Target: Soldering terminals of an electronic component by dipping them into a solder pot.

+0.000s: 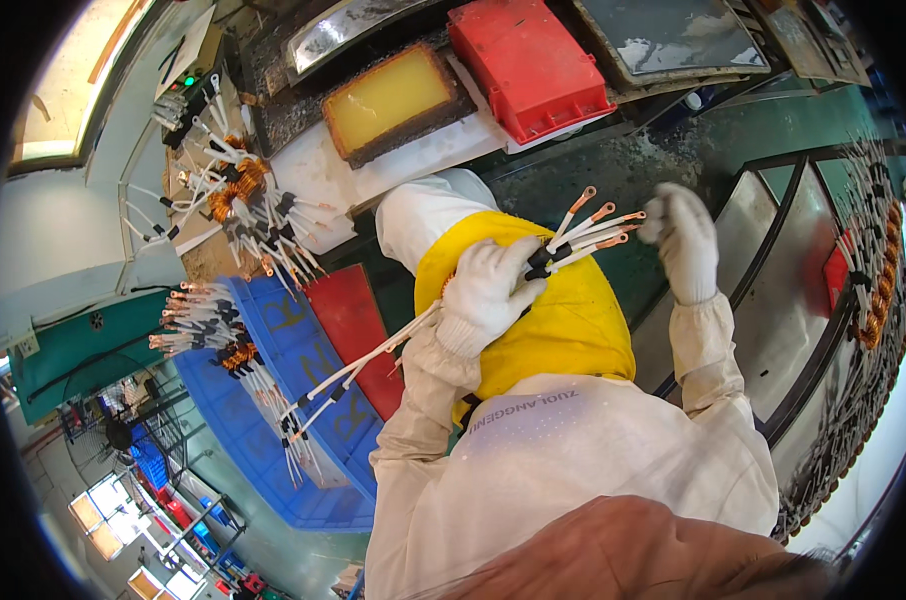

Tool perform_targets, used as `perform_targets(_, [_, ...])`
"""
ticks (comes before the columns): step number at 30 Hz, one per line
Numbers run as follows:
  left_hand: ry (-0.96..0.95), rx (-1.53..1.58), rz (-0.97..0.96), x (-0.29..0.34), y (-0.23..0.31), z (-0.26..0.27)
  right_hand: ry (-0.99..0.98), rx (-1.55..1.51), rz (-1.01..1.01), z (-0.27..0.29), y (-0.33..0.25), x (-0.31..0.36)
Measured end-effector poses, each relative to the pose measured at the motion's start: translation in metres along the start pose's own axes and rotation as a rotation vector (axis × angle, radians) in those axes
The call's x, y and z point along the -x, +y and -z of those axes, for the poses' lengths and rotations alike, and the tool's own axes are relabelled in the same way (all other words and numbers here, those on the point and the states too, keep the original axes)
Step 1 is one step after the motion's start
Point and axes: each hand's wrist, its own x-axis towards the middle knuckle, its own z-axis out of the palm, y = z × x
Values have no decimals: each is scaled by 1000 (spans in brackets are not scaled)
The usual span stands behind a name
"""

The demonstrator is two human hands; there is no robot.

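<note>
My white-gloved left hand (488,290) is closed round a bundle of white-sleeved wires (578,238), held over my yellow apron (583,320). Copper ring lugs and black sleeves show at the bundle's right end. Its long leads run down to the left, and a bit of orange winding peeks out beside the glove; the rest is hidden. My gloved right hand (683,240) is raised just right of the lugs, its fingers loosely bent and slightly apart, with nothing visible in them. It looks slightly blurred.
Similar wired copper coils (238,190) lie at the left, some in a blue bin (323,500). Ahead stand a tray of yellow material (393,100), a red box (528,65) and a dark liquid-topped tank (673,40). More coils (878,290) line a rack at the right.
</note>
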Motion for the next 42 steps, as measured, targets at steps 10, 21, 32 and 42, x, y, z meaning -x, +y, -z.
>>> perform_targets(10, [11, 104, 25, -3, -12, -12, -396, -229, -359, -58, 59, 2])
perform_targets(21, [-165, 105, 213, -20, -8, -14, -507, 200, -285, -21, 29, 41])
perform_targets(32, [-107, 265, 198, -9, -22, -12, -353, 104, -238, -19, 31, 23])
perform_targets(42, [-180, 145, 198, -14, -21, -12, -400, 236, -195, -22, 29, 20])
